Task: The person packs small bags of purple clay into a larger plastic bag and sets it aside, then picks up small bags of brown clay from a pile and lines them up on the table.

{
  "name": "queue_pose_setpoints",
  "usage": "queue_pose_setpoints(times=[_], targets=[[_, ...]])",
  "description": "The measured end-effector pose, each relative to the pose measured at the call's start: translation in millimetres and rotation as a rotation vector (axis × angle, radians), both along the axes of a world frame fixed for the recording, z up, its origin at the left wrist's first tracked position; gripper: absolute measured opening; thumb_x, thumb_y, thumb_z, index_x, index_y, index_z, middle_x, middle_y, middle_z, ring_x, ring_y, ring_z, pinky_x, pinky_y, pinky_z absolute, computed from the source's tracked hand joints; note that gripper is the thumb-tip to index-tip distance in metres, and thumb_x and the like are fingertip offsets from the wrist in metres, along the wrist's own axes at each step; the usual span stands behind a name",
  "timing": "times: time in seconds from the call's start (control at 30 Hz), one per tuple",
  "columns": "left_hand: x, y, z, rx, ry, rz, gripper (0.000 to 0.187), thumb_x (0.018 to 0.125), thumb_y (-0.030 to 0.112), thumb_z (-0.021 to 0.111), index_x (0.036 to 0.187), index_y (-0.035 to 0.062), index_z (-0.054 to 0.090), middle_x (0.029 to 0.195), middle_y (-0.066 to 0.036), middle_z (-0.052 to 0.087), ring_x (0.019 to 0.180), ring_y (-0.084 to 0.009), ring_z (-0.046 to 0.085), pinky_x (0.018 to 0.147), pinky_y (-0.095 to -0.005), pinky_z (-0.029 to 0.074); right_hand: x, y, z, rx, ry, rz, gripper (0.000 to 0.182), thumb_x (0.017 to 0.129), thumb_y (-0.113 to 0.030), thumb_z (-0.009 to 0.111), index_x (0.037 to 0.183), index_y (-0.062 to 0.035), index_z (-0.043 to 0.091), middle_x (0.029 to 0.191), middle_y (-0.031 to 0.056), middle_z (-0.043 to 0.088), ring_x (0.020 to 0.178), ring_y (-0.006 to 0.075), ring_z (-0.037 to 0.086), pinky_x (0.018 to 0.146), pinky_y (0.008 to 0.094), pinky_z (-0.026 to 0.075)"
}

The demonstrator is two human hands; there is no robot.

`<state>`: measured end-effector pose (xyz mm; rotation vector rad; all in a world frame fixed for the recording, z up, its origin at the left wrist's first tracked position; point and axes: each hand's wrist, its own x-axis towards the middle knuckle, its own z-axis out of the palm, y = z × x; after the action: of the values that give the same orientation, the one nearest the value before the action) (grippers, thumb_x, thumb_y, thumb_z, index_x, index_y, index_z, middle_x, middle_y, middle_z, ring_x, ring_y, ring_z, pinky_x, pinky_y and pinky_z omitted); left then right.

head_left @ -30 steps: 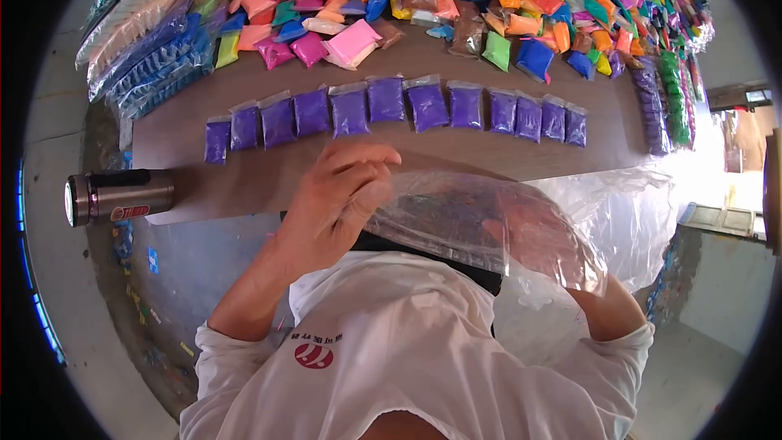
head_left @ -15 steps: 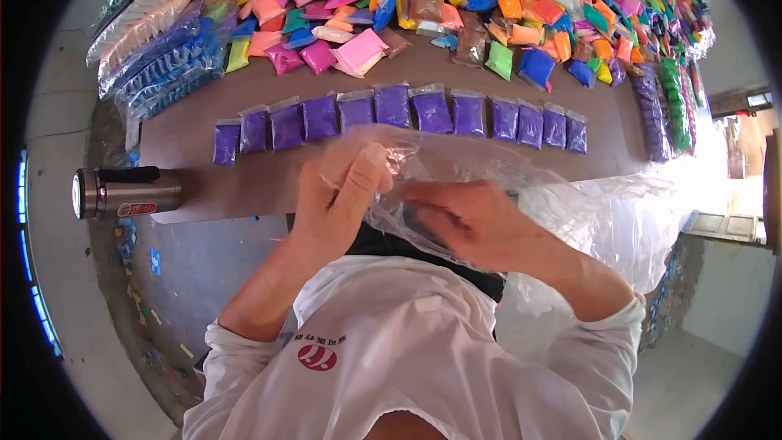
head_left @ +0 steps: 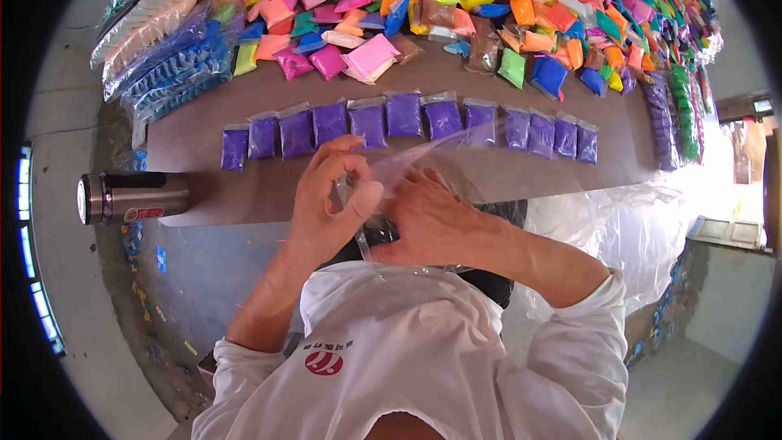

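Cannot trace the blurred edges of the thin, clear plastic bag (head_left: pixel 399 165), between the left hand (head_left: pixel 334 195) and the right hand (head_left: pixel 440 218) at the near edge of the flat brown surface (head_left: pixel 244 195). Veils part of a row of purple plastic packets (head_left: pixel 404 116). On the left, loosely curled, thumb and fingers apart; on the right, spread against the bag; inside or behind, cannot tell.

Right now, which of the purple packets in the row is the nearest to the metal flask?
The purple packet at the row's far left end, on the metal flask's side; all the other purple ones lie further right.
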<state>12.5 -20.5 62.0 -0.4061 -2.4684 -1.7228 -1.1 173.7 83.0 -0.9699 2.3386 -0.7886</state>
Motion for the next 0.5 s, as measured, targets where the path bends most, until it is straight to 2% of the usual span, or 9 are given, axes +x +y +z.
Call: queue_pose_setpoints(times=[0.07, 0.13, 0.17, 0.23, 0.27, 0.33, 0.4, 0.5], targets=[[0.1, 6.0, 13.6, 0.007, -0.001, -0.010, 0.022, 0.090, 0.020, 0.073, 0.096, 0.0000, 0.065, 0.120, -0.016, 0.061, 0.102, -0.0196, 0.061, 0.081, -0.0321, 0.050, -0.5, -1.2, -0.5, -0.037, 0.035, 0.000, 0.065, 0.078, -0.041, 0.077, 0.128, -0.0007, 0.063, 0.126, 0.0260, 0.055, 0.124, 0.0446, 0.049, 0.102, 0.0661, 0.038], [-0.7, 6.8, 14.4, 0.018, -0.037, -0.043, 0.028, 0.093, 0.025, 0.069, 0.103, -0.0013, 0.066, 0.129, -0.017, 0.058, 0.111, -0.0219, 0.058, 0.093, -0.0346, 0.046, -0.5, -2.8, 9.5, -0.051, 0.051, 0.013, 0.059, 0.080, -0.039, 0.076, 0.123, -0.0003, 0.065, 0.126, 0.0253, 0.056, 0.126, 0.0449, 0.049, 0.101, 0.0681, 0.038], [-1.5, 7.1, 14.5, 0.023, -0.054, -0.061, 0.031, 0.095, 0.027, 0.067, 0.106, -0.0019, 0.066, 0.134, -0.018, 0.056, 0.116, -0.0231, 0.057, 0.098, -0.0358, 0.044, -1.5, -3.8, 12.2, -0.028, 0.082, 0.027, 0.054, 0.083, -0.039, 0.073, 0.119, 0.0000, 0.065, 0.119, 0.0243, 0.060, 0.119, 0.0432, 0.054, 0.097, 0.0652, 0.040], [-8.7, 5.8, 7.9, -0.026, 0.038, -0.020, 0.025, 0.096, 0.021, 0.066, 0.108, -0.0010, 0.066, 0.119, -0.015, 0.063, 0.104, -0.0189, 0.060, 0.085, -0.0320, 0.048, -7.4, -5.4, 17.5, 0.020, 0.145, 0.055, 0.045, 0.088, -0.038, 0.068, 0.111, 0.0007, 0.066, 0.104, 0.0222, 0.068, 0.105, 0.0399, 0.063, 0.089, 0.0594, 0.045], [-10.7, 4.3, 5.1, -0.050, 0.085, 0.003, 0.022, 0.097, 0.018, 0.065, 0.109, -0.0005, 0.065, 0.111, -0.014, 0.066, 0.098, -0.0168, 0.062, 0.078, -0.0301, 0.051, -12.0, -2.9, 25.6, 0.117, 0.037, 0.084, 0.040, 0.090, -0.036, 0.066, 0.106, 0.0015, 0.066, 0.096, 0.0222, 0.068, 0.099, 0.0410, 0.064, 0.086, 0.0586, 0.046], [-8.2, 0.3, 7.8, 0.065, -0.001, 0.075, 0.023, 0.100, 0.016, 0.060, 0.113, -0.0015, 0.065, 0.106, -0.011, 0.066, 0.092, -0.0149, 0.061, 0.078, -0.0291, 0.051, -20.1, 11.0, 44.7, 0.313, -0.182, 0.148, 0.036, 0.095, -0.032, 0.060, 0.095, 0.0032, 0.067, 0.081, 0.0223, 0.068, 0.087, 0.0433, 0.065, 0.080, 0.0569, 0.048], [-7.4, -7.9, 9.5, 0.095, -0.057, 0.117, 0.023, 0.103, 0.015, 0.056, 0.115, -0.0025, 0.065, 0.103, -0.009, 0.066, 0.087, -0.0135, 0.060, 0.079, -0.0288, 0.051, -17.1, 38.2, 49.6, 0.433, -0.202, 0.142, 0.036, 0.098, -0.028, 0.055, 0.086, 0.0043, 0.066, 0.073, 0.0236, 0.065, 0.078, 0.0465, 0.063, 0.075, 0.0535, 0.050], [-1.6, -18.6, 8.1, 0.069, -0.118, 0.102, 0.025, 0.105, 0.015, 0.053, 0.116, -0.0037, 0.065, 0.101, -0.007, 0.065, 0.083, -0.0122, 0.059, 0.081, -0.0287, 0.052, -10.0, 77.7, 30.8, 0.550, -0.096, 0.086, 0.034, 0.099, -0.029, 0.055, 0.094, 0.0032, 0.065, 0.080, 0.0235, 0.067, 0.083, 0.0454, 0.064, 0.077, 0.0530, 0.050]])
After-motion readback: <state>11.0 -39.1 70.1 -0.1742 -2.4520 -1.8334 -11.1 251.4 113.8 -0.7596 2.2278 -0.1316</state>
